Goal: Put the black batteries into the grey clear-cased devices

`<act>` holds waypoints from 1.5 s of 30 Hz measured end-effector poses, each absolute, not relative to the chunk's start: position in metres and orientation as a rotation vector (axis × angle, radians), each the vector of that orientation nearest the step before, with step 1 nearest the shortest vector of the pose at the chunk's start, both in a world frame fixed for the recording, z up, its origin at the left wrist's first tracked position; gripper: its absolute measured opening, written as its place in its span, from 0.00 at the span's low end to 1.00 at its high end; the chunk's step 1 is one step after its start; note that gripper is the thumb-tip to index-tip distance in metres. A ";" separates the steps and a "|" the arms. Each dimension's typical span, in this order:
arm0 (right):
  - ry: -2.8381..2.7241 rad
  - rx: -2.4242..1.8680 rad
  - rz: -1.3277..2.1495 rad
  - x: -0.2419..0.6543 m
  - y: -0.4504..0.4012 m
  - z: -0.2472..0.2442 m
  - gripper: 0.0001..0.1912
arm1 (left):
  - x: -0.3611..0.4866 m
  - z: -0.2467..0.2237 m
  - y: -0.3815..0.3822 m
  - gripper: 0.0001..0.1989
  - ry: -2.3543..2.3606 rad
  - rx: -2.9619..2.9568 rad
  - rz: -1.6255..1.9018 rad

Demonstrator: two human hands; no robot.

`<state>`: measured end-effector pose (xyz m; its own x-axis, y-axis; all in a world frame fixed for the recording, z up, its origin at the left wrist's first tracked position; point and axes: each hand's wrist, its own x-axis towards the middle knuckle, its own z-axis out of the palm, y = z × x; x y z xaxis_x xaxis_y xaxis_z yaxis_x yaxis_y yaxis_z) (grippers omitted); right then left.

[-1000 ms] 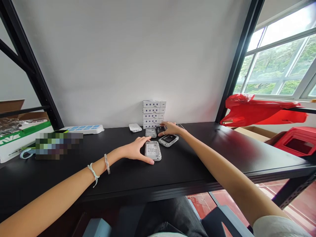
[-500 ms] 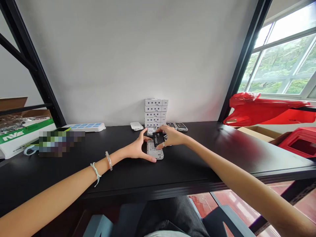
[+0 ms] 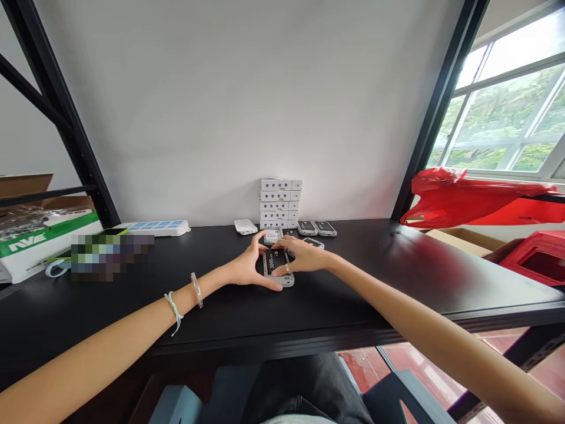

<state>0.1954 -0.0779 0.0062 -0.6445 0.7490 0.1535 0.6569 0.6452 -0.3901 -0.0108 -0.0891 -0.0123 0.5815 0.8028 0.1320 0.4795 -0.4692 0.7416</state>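
A white device casing (image 3: 286,281) lies on the black table, with a black battery (image 3: 274,259) marked 3000 mAh over its open back. My left hand (image 3: 252,268) spans the casing's left side, thumb at the near edge and fingers at the far edge. From the right, my right hand (image 3: 302,255) has its thumb and fingers on the battery. Just behind stands another casing (image 3: 273,235), flat on the table. More casings with batteries, such as one at the right (image 3: 325,228), lie beyond my right hand.
White boxes (image 3: 280,203) are stacked against the wall. White covers (image 3: 245,226) lie left of them. A power strip (image 3: 159,227), a blurred patch and a green-white box (image 3: 48,238) are at left. A red bag (image 3: 472,197) hangs at right.
The battery has moved down and left with my right hand, from tilted above the casing to lying over its back. My left hand has stayed around the casing.
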 end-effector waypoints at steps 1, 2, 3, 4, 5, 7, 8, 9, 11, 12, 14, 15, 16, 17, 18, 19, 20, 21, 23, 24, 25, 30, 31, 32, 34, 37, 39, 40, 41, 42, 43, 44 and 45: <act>-2.565 -1.126 0.453 0.196 -0.079 0.008 0.36 | -0.011 -0.012 -0.089 0.68 1.018 2.147 0.624; -2.567 -1.123 0.477 0.198 -0.079 0.010 0.35 | -0.011 -0.012 -0.089 0.68 1.017 2.150 0.623; -2.575 -1.120 0.500 0.199 -0.080 0.012 0.35 | -0.011 -0.012 -0.089 0.69 1.015 2.152 0.620; -2.587 -1.119 0.517 0.201 -0.082 0.014 0.35 | -0.011 -0.013 -0.089 0.69 1.014 2.152 0.622; -2.604 -1.118 0.526 0.202 -0.083 0.016 0.36 | -0.011 -0.013 -0.088 0.69 1.013 2.151 0.625; -2.668 -1.100 0.549 0.204 -0.087 0.018 0.38 | -0.012 -0.014 -0.087 0.69 1.005 2.149 0.639; -2.700 -1.094 0.561 0.205 -0.089 0.019 0.40 | -0.012 -0.015 -0.086 0.69 1.000 2.151 0.650; -2.721 -1.103 0.566 0.205 -0.091 0.019 0.42 | -0.012 -0.016 -0.086 0.69 0.993 2.156 0.661; -2.738 -1.160 0.550 0.204 -0.094 0.018 0.48 | -0.013 -0.017 -0.084 0.68 0.974 2.167 0.675; -2.740 -1.194 0.528 0.203 -0.095 0.018 0.51 | -0.013 -0.018 -0.083 0.67 0.962 2.172 0.680; -2.737 -1.238 0.475 0.203 -0.094 0.016 0.53 | -0.013 -0.019 -0.082 0.66 0.933 2.182 0.688; -2.735 -1.236 0.454 0.204 -0.093 0.015 0.53 | -0.013 -0.020 -0.081 0.66 0.921 2.186 0.692; -2.727 -1.221 0.434 0.204 -0.091 0.015 0.51 | -0.013 -0.020 -0.081 0.65 0.913 2.190 0.695; -2.711 -1.198 0.415 0.206 -0.089 0.015 0.50 | -0.013 -0.020 -0.081 0.65 0.908 2.194 0.698; -2.692 -1.168 0.402 0.208 -0.087 0.015 0.50 | -0.013 -0.020 -0.081 0.65 0.904 2.197 0.700; -2.674 -1.127 0.397 0.212 -0.085 0.016 0.49 | -0.013 -0.020 -0.080 0.64 0.901 2.200 0.701; -2.658 -1.083 0.401 0.216 -0.083 0.018 0.49 | -0.014 -0.021 -0.080 0.64 0.898 2.204 0.703; -2.643 -1.051 0.409 0.221 -0.081 0.021 0.48 | -0.014 -0.021 -0.079 0.64 0.895 2.210 0.702; -2.606 -1.054 0.415 0.237 -0.078 0.028 0.47 | -0.015 -0.021 -0.079 0.63 0.894 2.224 0.693; -2.584 -1.088 0.414 0.247 -0.077 0.031 0.46 | -0.016 -0.021 -0.078 0.63 0.894 2.233 0.685; -2.561 -1.135 0.414 0.257 -0.075 0.033 0.45 | -0.016 -0.022 -0.078 0.62 0.893 2.241 0.676; -2.459 -1.335 0.504 0.312 -0.067 0.031 0.41 | -0.015 -0.023 -0.078 0.59 0.909 2.260 0.661; -2.443 -1.369 0.527 0.319 -0.065 0.028 0.41 | -0.014 -0.023 -0.078 0.59 0.914 2.263 0.659; -2.427 -1.398 0.545 0.325 -0.063 0.024 0.41 | -0.014 -0.023 -0.078 0.59 0.917 2.266 0.657; -2.406 -1.434 0.573 0.331 -0.058 0.018 0.42 | -0.013 -0.023 -0.079 0.59 0.917 2.273 0.653; -2.394 -1.437 0.588 0.332 -0.053 0.014 0.44 | -0.014 -0.023 -0.078 0.58 0.913 2.280 0.657; -2.391 -1.451 0.570 0.333 -0.054 0.016 0.44 | -0.014 -0.024 -0.078 0.58 0.910 2.281 0.657; -2.384 -1.469 0.554 0.334 -0.054 0.017 0.44 | -0.014 -0.024 -0.078 0.58 0.912 2.281 0.654; -2.375 -1.492 0.538 0.336 -0.055 0.018 0.44 | -0.014 -0.024 -0.079 0.58 0.914 2.282 0.652; -2.366 -1.517 0.527 0.337 -0.056 0.019 0.45 | -0.014 -0.023 -0.079 0.58 0.916 2.284 0.648; -2.357 -1.538 0.522 0.339 -0.056 0.019 0.45 | -0.014 -0.023 -0.079 0.57 0.920 2.287 0.645; -2.354 -1.551 0.524 0.340 -0.056 0.019 0.45 | -0.014 -0.023 -0.079 0.57 0.924 2.290 0.640; -2.355 -1.558 0.532 0.341 -0.056 0.019 0.45 | -0.013 -0.023 -0.080 0.57 0.929 2.291 0.635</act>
<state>0.3407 -0.0555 0.0188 -0.3869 0.9219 0.0199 0.8238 0.3553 -0.4417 -0.0133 -0.0796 -0.0226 0.6442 0.7363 0.2071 0.4597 -0.5891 0.6646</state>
